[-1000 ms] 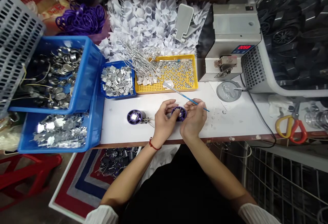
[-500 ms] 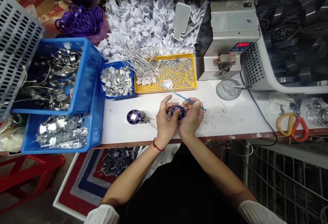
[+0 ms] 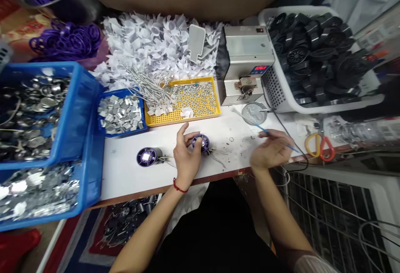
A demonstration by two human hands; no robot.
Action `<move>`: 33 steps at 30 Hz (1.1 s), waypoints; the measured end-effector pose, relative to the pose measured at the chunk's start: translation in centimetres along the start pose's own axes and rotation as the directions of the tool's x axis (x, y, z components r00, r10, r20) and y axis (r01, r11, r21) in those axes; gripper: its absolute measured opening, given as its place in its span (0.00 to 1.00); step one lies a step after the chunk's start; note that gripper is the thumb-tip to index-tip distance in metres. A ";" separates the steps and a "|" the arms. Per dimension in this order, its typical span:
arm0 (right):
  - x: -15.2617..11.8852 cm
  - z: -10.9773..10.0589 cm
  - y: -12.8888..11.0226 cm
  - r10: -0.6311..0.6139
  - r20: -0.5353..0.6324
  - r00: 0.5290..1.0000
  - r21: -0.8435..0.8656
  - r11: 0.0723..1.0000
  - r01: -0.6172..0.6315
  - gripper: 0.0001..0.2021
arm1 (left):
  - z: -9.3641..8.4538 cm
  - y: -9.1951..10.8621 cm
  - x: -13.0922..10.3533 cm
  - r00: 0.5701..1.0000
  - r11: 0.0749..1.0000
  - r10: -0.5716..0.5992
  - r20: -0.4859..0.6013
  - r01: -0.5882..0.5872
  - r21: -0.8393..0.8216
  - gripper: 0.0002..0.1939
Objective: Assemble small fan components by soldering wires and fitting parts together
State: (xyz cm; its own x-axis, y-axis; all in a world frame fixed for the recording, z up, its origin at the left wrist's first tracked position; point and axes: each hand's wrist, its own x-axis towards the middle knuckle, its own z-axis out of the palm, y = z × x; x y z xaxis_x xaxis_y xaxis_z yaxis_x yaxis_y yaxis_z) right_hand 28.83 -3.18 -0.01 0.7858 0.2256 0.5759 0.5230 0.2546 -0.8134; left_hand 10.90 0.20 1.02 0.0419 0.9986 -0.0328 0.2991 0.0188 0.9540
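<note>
My left hand is closed round a small purple-rimmed, spoked round part, thumb on its face; thin wires trail from it to the right. A second such part, with a white square at its centre, lies on the table left of that hand. My right hand, blurred, grips a thin blue stick with a pale flat end. That end reaches over the round shallow dish, which holds a greyish, clear-looking substance. Whether it touches the contents I cannot tell.
Behind the hands stand a yellow tray of small metal bits and white wires, and a blue tray of metal pieces. Further right are a metal machine with a red display, a white basket and scissors.
My right hand has moved right, away from the left hand, carrying the blue stick to the dish. My left hand keeps the round part. The camera view has shifted right.
</note>
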 end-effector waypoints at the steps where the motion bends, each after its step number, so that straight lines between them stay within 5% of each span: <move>1: 1.7 -1.4 1.2 -0.147 0.009 0.989 -0.115 0.982 0.147 0.17 | 0.0 0.1 0.1 1.000 1.000 0.004 0.006 -0.004 0.011 0.29; 6: 5.8 -5.0 4.4 -0.436 0.380 0.816 -0.182 0.829 0.528 0.17 | 0.5 0.1 0.4 1.000 0.999 0.027 -0.006 -0.027 0.032 0.29; 11: 5.4 -4.8 4.5 -0.482 0.556 0.677 -0.122 0.759 0.640 0.13 | 0.3 -0.4 0.2 1.000 1.000 0.011 -0.018 -0.012 -0.026 0.27; 15: 5.8 -5.3 4.3 -0.429 0.568 0.702 -0.178 0.770 0.613 0.14 | -0.3 -0.7 -0.5 0.994 0.991 0.109 0.034 -0.105 -0.083 0.28; 17: 6.0 -5.2 4.2 -0.330 0.495 0.804 -0.251 0.831 0.496 0.15 | -0.6 -1.0 -0.8 0.981 0.983 0.179 0.072 -0.176 -0.048 0.30; 20: 6.0 -4.4 4.0 -0.017 0.208 0.978 -0.292 0.953 0.079 0.16 | -0.7 -1.5 -1.0 0.964 0.968 0.248 0.091 -0.250 0.011 0.31; 22: 5.9 -3.6 3.9 0.174 0.035 0.984 -0.214 0.963 -0.163 0.18 | -0.7 -1.9 -1.0 0.953 0.956 0.287 0.092 -0.291 0.030 0.30; 25: 5.5 -2.7 4.0 0.284 -0.034 0.958 -0.143 0.948 -0.286 0.19 | -0.6 -2.7 -1.0 0.932 0.933 0.348 0.098 -0.355 0.060 0.30; 27: 5.3 -2.7 4.3 0.222 0.028 0.975 -0.229 0.950 -0.210 0.20 | -0.6 -3.2 -1.0 0.917 0.915 0.387 0.094 -0.395 0.085 0.30; 29: 5.2 -3.3 4.7 0.054 0.171 0.984 -0.391 0.920 0.018 0.20 | -0.6 -3.7 -1.0 0.904 0.899 0.418 0.083 -0.425 0.106 0.31; 33: 5.1 -4.3 4.4 -0.215 0.435 0.874 -0.511 0.740 0.437 0.23 | -0.6 -4.1 -0.8 0.890 0.882 0.450 0.072 -0.456 0.117 0.32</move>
State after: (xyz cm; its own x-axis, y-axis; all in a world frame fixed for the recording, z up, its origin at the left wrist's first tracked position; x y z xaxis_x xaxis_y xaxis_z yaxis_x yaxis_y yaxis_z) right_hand 36.57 -4.92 -1.02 0.4309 0.5516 0.7142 0.8990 -0.1935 -0.3929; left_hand 9.08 -0.69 -2.71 0.2406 0.8937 0.3787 0.3564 -0.4443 0.8220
